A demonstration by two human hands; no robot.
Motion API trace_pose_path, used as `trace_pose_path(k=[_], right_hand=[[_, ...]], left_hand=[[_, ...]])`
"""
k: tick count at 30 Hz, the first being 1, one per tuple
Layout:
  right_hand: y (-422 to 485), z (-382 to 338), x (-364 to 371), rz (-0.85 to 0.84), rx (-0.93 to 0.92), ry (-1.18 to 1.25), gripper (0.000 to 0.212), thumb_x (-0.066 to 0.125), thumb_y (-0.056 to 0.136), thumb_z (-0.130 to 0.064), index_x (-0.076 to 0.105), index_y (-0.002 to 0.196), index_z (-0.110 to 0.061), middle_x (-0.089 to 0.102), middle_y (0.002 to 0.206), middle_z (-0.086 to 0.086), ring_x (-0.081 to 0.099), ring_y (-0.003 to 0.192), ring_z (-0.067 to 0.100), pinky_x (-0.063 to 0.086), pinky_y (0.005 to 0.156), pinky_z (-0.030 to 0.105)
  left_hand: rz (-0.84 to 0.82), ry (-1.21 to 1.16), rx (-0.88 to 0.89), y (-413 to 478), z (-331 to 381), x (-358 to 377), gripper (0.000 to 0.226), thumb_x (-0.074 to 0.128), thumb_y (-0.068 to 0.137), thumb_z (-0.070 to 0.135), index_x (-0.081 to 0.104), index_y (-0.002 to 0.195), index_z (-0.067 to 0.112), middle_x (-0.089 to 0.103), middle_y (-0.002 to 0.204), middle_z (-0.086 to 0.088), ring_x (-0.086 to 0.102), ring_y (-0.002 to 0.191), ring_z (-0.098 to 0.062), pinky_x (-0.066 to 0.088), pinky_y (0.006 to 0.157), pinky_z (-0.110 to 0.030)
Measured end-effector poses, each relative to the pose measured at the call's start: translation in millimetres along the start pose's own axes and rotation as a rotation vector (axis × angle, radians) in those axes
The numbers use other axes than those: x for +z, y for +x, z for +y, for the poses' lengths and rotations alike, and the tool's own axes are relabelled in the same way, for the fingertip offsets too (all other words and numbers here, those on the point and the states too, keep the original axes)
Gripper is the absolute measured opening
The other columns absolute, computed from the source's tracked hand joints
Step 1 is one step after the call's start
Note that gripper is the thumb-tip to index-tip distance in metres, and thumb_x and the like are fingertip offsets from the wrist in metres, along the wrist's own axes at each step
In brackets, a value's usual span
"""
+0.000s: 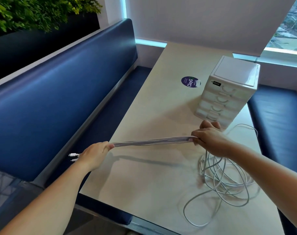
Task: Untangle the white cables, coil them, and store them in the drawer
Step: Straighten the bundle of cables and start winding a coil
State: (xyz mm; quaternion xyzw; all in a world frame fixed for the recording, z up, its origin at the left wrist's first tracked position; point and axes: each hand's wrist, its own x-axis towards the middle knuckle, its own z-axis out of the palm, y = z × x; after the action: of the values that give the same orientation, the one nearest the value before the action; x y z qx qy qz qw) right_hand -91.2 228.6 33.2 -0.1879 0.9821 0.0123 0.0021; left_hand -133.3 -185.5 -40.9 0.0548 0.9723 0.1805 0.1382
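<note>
Several white cables run taut and side by side between my two hands, a little above the pale table. My left hand grips their left end past the table's left edge, with white plugs sticking out behind the fist. My right hand is closed on the bundle's other end. Below it the remaining cable hangs into a loose tangled heap on the table's right side. A white mini chest of drawers stands just beyond my right hand, all its drawers closed.
A round purple sticker lies on the table left of the chest. Blue padded benches flank the table, one to the left and one to the right. A planter with green foliage sits above the left bench. A window is at the back right.
</note>
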Motion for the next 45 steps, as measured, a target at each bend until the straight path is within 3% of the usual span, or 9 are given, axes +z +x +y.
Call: trace_pose_path(k=[6, 9, 14, 19, 22, 24, 27, 33, 45], right_hand=[[-2, 5, -1, 0.082, -0.05, -0.176, 0.04, 0.029, 0.093, -0.058, 0.047, 0.071, -0.029, 0.054, 0.068, -0.019, 0.042, 0.088, 0.014, 0.024, 0.083, 0.035], [-2, -2, -3, -0.024, 0.004, 0.085, 0.035, 0.029, 0.095, -0.053, 0.044, 0.075, -0.027, 0.053, 0.064, -0.008, 0.054, 0.067, 0.021, 0.047, 0.071, 0.037], [2, -16, -23, -0.07, 0.021, 0.21, 0.026, 0.038, 0.098, -0.033, 0.053, 0.083, -0.017, 0.053, 0.068, 0.0, 0.05, 0.064, 0.027, 0.04, 0.06, 0.036], [13, -32, -49, -0.134, -0.025, 0.215, 0.028, 0.035, 0.098, -0.038, 0.048, 0.08, -0.023, 0.053, 0.066, -0.001, 0.054, 0.066, 0.025, 0.038, 0.06, 0.035], [23, -45, -64, -0.124, -0.064, 0.204, 0.025, 0.037, 0.099, -0.036, 0.048, 0.079, -0.024, 0.059, 0.073, 0.003, 0.057, 0.071, 0.026, 0.041, 0.064, 0.036], [28, -48, -72, -0.108, -0.06, 0.164, 0.023, 0.039, 0.099, -0.034, 0.048, 0.08, -0.025, 0.059, 0.074, 0.003, 0.056, 0.071, 0.025, 0.041, 0.062, 0.035], [27, -47, -77, -0.057, -0.066, 0.142, 0.018, 0.044, 0.097, -0.035, 0.04, 0.081, -0.029, 0.052, 0.07, 0.004, 0.054, 0.068, 0.028, 0.042, 0.06, 0.036], [12, -41, -74, 0.013, 0.005, 0.133, 0.021, 0.051, 0.095, -0.035, 0.05, 0.107, -0.017, 0.064, 0.086, 0.007, 0.059, 0.074, 0.029, 0.043, 0.06, 0.034], [-25, -4, -98, -0.07, 0.201, 0.313, 0.029, 0.058, 0.091, -0.042, 0.046, 0.071, -0.024, 0.056, 0.056, -0.006, 0.052, 0.052, 0.009, 0.041, 0.055, 0.024]], left_hand=[[0.012, 0.194, 0.02, 9, -4, 11, 0.048, 0.02, 0.103, 0.048, 0.061, 0.119, 0.029, 0.048, 0.103, 0.001, 0.041, 0.099, -0.02, 0.037, 0.08, -0.034], [-0.009, 0.221, 0.011, 7, -3, 14, 0.046, 0.02, 0.103, 0.049, 0.061, 0.116, 0.031, 0.045, 0.105, 0.004, 0.036, 0.099, -0.018, 0.033, 0.083, -0.033], [-0.008, 0.183, -0.044, 6, 8, 4, 0.038, 0.038, 0.099, 0.052, 0.048, 0.131, 0.032, 0.035, 0.136, 0.001, 0.03, 0.121, -0.023, 0.027, 0.103, -0.039], [0.004, -0.007, 0.155, 5, 86, -39, 0.095, 0.053, 0.073, 0.056, 0.013, 0.155, 0.03, 0.012, 0.162, 0.004, 0.005, 0.15, -0.02, 0.005, 0.118, -0.047], [-0.162, -0.317, 0.384, -11, 160, -63, 0.079, 0.064, 0.076, 0.064, 0.04, 0.144, 0.033, 0.044, 0.146, 0.016, 0.037, 0.135, -0.007, 0.029, 0.11, -0.029], [-0.261, -0.293, 0.462, -15, 192, -63, 0.046, 0.068, 0.079, 0.063, 0.058, 0.115, 0.037, 0.065, 0.107, 0.016, 0.059, 0.098, 0.001, 0.043, 0.08, -0.014], [-0.183, -0.224, 0.527, -13, 211, -62, 0.039, 0.054, 0.091, 0.059, 0.058, 0.082, 0.022, 0.054, 0.07, 0.007, 0.051, 0.066, -0.01, 0.035, 0.057, -0.023], [0.182, -0.023, 0.602, -15, 205, -76, 0.057, 0.048, 0.091, 0.064, 0.04, 0.061, 0.016, 0.043, 0.055, 0.003, 0.037, 0.052, -0.013, 0.024, 0.048, -0.029], [0.384, 0.017, 0.604, -20, 179, -114, 0.06, 0.042, 0.09, 0.064, 0.042, 0.062, 0.012, 0.041, 0.051, 0.0, 0.034, 0.047, -0.016, 0.026, 0.046, -0.032]])
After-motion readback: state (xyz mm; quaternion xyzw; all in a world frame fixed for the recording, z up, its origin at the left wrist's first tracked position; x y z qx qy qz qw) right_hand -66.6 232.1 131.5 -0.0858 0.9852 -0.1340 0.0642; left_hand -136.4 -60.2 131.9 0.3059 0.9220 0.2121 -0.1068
